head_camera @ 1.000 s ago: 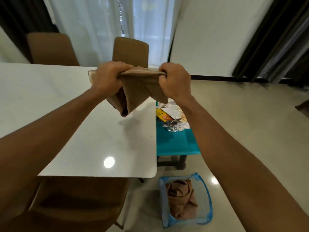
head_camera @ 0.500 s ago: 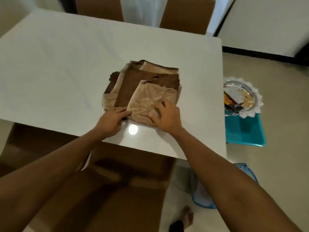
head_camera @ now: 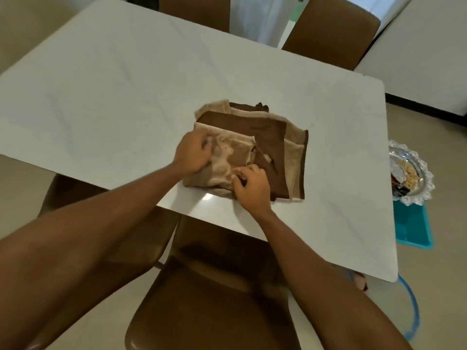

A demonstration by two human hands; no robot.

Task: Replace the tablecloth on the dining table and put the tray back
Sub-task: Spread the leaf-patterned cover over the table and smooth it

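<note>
White table [head_camera: 126, 84]; folded brown tablecloth [head_camera: 273, 137] in curled grip of left hand [head_camera: 193, 155] and right hand [head_camera: 250, 189]

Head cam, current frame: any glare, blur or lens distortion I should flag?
Head view: small glare spot on the table by the right hand; left hand and the tablecloth under it smeared by motion blur; wide-angle lens bows the table edges; curtain at top nearly blown out.
</note>
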